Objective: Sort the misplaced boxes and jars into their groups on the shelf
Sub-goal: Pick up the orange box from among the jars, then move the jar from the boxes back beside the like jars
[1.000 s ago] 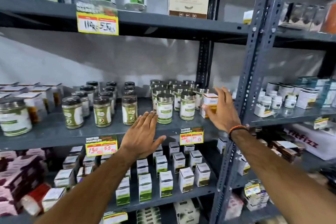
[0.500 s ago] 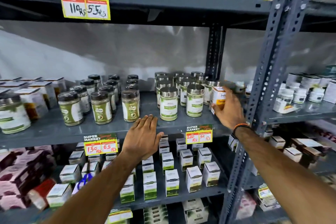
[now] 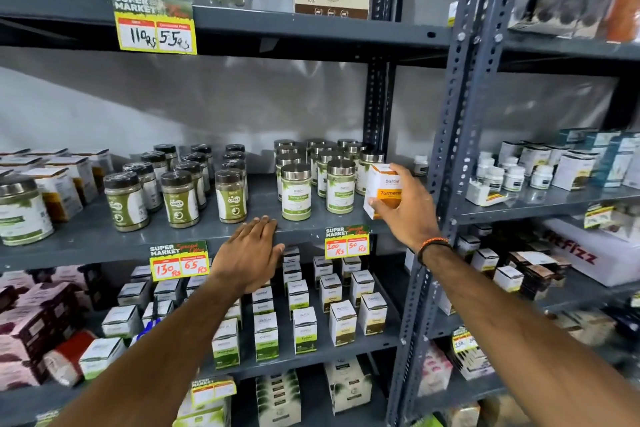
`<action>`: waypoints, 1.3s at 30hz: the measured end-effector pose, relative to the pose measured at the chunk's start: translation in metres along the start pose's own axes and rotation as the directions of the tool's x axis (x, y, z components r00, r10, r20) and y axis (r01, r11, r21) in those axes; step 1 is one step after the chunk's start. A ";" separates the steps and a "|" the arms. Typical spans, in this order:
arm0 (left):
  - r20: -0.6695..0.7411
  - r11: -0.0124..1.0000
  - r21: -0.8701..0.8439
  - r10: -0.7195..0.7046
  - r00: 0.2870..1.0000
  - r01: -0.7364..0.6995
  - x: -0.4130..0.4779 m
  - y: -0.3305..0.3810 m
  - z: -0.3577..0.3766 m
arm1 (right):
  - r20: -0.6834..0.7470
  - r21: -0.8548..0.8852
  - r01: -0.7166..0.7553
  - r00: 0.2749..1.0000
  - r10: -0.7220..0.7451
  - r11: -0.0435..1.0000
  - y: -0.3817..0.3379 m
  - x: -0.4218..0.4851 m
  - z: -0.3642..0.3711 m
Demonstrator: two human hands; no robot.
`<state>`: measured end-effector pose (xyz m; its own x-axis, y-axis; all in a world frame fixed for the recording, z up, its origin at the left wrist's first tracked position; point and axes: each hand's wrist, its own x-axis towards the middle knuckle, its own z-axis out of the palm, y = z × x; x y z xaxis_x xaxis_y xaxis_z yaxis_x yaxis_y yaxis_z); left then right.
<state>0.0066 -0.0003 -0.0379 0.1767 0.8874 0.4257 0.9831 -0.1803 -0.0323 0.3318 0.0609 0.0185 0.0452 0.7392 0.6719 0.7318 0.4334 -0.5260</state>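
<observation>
Right hand [image 3: 412, 208] grips the turmeric box [image 3: 382, 189] beside the silver-lidded jars [image 3: 311, 180] on the shelf [image 3: 86, 239]; left hand [image 3: 249, 253] rests flat, released. Advisable: lift clear, avoiding neighbouring jars.

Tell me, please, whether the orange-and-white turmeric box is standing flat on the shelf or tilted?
Tilted: the turmeric box leans in the right hand, top toward the steel-lidded jars.

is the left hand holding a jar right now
No, the left hand lies flat and empty on the shelf edge; only the right hand grips a turmeric box.
</observation>
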 end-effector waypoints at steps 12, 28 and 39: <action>-0.138 0.994 0.028 -0.103 0.985 0.108 -0.111 -0.104 -0.093 | 0.032 0.166 0.195 0.979 -0.203 0.967 -0.153 -0.071 0.065; -0.106 0.954 0.049 -0.290 0.951 0.296 -0.294 -0.443 -0.152 | 0.094 0.265 0.086 0.989 -0.114 0.960 -0.433 -0.149 0.281; -0.003 0.937 -0.065 -0.344 0.939 0.343 -0.244 -0.520 -0.125 | 0.153 0.099 0.015 0.988 -0.030 0.995 -0.458 -0.120 0.342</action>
<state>-0.5532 -0.1761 -0.0115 -0.1722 0.8940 0.4136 0.9787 0.1077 0.1746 -0.2413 -0.0497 0.0005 -0.0813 0.7957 0.6002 0.6618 0.4934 -0.5644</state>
